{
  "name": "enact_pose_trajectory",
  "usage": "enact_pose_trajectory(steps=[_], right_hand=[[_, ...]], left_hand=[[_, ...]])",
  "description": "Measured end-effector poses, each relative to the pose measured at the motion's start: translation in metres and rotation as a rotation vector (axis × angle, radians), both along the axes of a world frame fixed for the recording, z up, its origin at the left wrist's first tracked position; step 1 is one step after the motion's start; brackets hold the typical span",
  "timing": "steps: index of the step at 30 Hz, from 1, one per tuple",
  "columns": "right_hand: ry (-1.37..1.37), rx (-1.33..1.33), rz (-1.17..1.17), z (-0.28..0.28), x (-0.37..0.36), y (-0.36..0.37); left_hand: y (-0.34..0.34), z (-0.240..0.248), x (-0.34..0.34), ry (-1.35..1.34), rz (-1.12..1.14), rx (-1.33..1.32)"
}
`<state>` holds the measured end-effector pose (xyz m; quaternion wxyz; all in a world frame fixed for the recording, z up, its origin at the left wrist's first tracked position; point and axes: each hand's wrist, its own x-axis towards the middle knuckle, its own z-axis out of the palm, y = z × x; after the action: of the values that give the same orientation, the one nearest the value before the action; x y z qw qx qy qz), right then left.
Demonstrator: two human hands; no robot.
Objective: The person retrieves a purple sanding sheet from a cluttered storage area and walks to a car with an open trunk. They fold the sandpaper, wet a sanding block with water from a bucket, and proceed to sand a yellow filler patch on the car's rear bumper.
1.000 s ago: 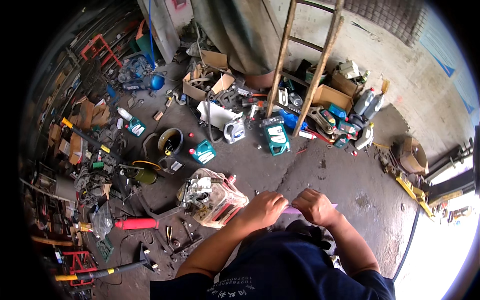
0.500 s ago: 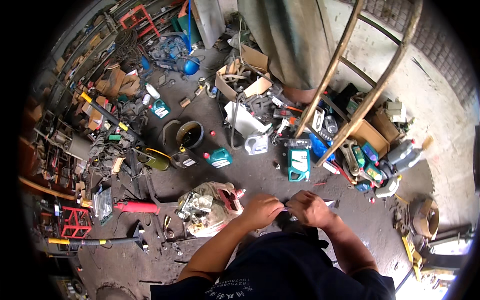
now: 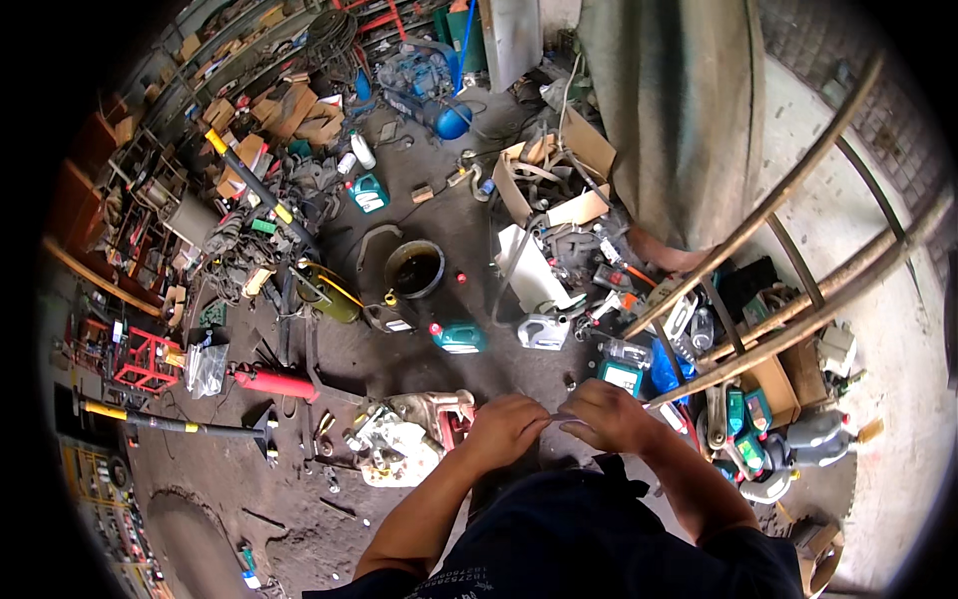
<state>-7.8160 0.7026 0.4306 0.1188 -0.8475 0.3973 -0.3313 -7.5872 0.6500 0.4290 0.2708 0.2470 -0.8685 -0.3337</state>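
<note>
Left hand [image 3: 506,429], right hand [image 3: 611,416] pinched tight on strip [image 3: 564,417]; less strip showing than second ago, handling seemingly ongoing

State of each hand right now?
Left hand: closed, pinching a thin pale strip.
Right hand: closed, on the same thin pale strip.

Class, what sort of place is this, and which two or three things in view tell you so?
Probably a repair workshop or garage: there is a bucket holding dark liquid, a teal jug near it, and farther back a blue machine that may be a compressor.
</note>
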Motion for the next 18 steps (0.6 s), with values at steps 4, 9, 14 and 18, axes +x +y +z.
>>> enact_pose_trajectory(steps=[4,9,14,18], right_hand=[[0.131,0.031,0.071,-0.023,0.009,-0.086],[0.143,-0.004,0.114,-0.041,0.035,-0.217],[0.035,-0.057,0.308,-0.029,0.077,-0.323],[-0.067,-0.014,0.361,-0.021,0.115,-0.376]], left_hand=[[-0.070,-0.026,0.010,-0.008,0.049,-0.040],[-0.173,-0.043,0.031,0.164,0.242,0.064],[-0.247,-0.027,0.073,0.182,0.377,0.098],[-0.291,-0.003,0.101,0.124,0.431,-0.005]])
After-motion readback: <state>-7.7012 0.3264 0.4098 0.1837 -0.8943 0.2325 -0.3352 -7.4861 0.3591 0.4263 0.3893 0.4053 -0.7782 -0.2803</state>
